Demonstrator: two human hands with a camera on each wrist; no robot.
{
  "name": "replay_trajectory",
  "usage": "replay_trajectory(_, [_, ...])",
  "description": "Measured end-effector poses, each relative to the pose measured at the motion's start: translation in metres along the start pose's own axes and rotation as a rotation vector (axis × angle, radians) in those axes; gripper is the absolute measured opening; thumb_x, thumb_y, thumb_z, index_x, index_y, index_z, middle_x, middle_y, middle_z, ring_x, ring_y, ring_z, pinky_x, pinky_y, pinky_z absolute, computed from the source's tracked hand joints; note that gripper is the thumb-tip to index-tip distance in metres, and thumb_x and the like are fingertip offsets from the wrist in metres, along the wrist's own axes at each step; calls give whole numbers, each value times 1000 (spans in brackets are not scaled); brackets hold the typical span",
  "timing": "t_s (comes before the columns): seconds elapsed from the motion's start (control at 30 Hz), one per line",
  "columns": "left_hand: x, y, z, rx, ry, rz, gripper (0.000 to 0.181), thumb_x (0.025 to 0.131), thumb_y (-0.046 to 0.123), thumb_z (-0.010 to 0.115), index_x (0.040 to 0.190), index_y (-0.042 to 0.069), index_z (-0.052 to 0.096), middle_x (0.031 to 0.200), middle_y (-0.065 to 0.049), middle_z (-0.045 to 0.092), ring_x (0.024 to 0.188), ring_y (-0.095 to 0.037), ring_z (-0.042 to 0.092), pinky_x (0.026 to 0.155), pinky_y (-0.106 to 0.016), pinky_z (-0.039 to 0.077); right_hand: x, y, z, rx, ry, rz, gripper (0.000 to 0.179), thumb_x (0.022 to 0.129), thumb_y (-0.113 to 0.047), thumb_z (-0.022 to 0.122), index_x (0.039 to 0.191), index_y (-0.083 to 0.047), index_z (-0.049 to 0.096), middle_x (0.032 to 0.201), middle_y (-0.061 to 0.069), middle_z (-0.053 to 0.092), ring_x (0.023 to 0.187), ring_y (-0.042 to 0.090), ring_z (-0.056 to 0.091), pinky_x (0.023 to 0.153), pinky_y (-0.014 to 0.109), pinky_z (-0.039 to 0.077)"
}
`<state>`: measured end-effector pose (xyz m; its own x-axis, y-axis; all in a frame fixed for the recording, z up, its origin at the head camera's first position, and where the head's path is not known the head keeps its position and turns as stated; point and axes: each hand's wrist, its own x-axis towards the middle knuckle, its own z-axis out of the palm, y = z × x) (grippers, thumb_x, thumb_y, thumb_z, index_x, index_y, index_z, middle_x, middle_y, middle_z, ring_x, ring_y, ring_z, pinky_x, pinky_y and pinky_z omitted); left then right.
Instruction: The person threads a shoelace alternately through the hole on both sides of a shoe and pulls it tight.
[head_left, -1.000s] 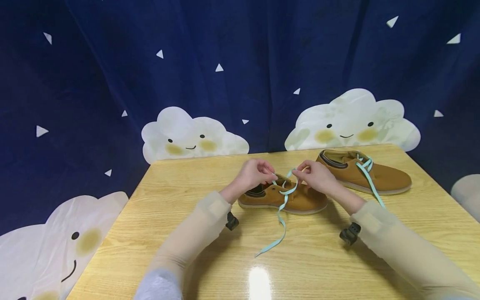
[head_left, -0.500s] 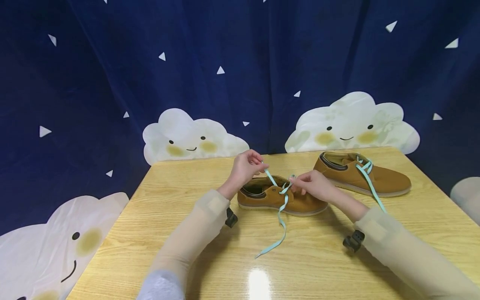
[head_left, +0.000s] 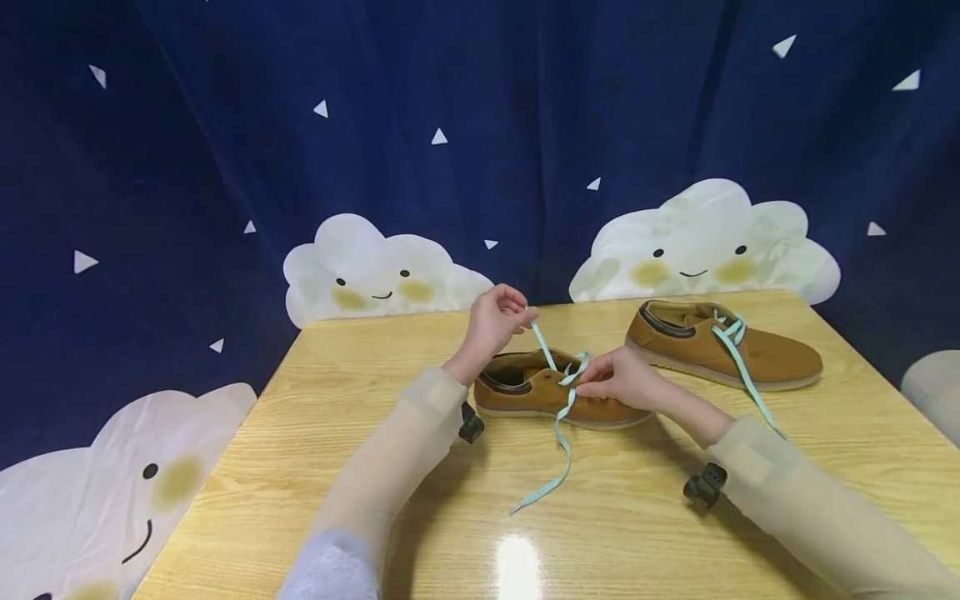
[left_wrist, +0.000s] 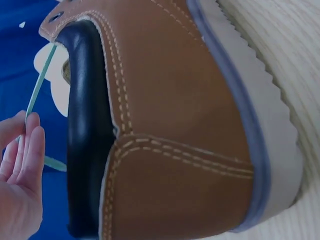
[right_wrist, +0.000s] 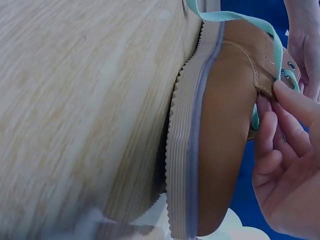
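Observation:
A brown shoe (head_left: 517, 402) with a pale stitched sole stands on the table, toe to the right. My left hand (head_left: 493, 322) is raised above its opening and pinches one end of a mint-green shoelace (head_left: 543, 343), which runs taut down to an eyelet; the left wrist view also shows this taut stretch (left_wrist: 40, 82). My right hand (head_left: 621, 379) grips the eyelet flap (right_wrist: 265, 80), thumb on top beside the lace and fingers underneath. The lace's other end (head_left: 562, 450) trails over the near side onto the table.
A matching brown shoe (head_left: 780, 354) with a mint lace (head_left: 738, 362) stands behind on the right. The wooden table (head_left: 360, 375) ends at a dark blue curtain (head_left: 450, 67) with cloud prints. Each wrist carries a small black camera (head_left: 705, 486).
My left hand has risen, drawing its lace end up and taut through the eyelet. My right hand has lowered from a lace loop to the flap. The trailing lace end stays put.

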<state>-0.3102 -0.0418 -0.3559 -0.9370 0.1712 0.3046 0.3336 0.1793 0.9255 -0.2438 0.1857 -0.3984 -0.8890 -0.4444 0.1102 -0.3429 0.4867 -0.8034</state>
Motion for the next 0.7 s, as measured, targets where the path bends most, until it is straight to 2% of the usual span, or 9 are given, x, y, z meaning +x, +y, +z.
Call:
replay_trajectory(0.17, [5,-6,-9,-43,79,-8,26,81,-3,76,97,-15,59,69,-2,58,69,-33,70,61,-36,57,0,-1,1,11,1,16,8,85,-6,74,83,1,72,67,2,65,54,13,55,49,25,45])
replay_trajectory(0.3, [10,-11,-18,-63,142,-10,24,81,-6,75,95,-14,58,68,-1,56,72,-38,70,60,-36,57,0,-2,2,-8,4,40,8,85,-7,75,82,0,72,67,1,65,52,12,53,46,24,42])
replay_trajectory(0.43, [13,-16,-26,-69,188,-18,22,80,-7,75,93,-13,58,67,-1,56,73,-40,69,63,-42,57,0,-3,2,-2,0,39,8,85,-6,75,82,1,72,66,2,66,51,12,54,46,25,44])
replay_trajectory(0.53, [14,-17,-31,-70,203,-26,21,80,-8,74,92,-13,58,67,-1,56,68,-35,70,63,-43,57,0,-3,2,8,-9,26,8,85,-5,74,83,2,71,68,3,67,51,13,55,47,26,45])
replay_trajectory(0.7, [14,-18,-37,-98,243,-32,17,80,-10,73,88,-9,58,67,-1,55,55,-14,65,59,-36,57,1,-3,1,-1,-22,24,8,85,-5,74,81,1,70,68,3,67,52,14,56,47,26,46])
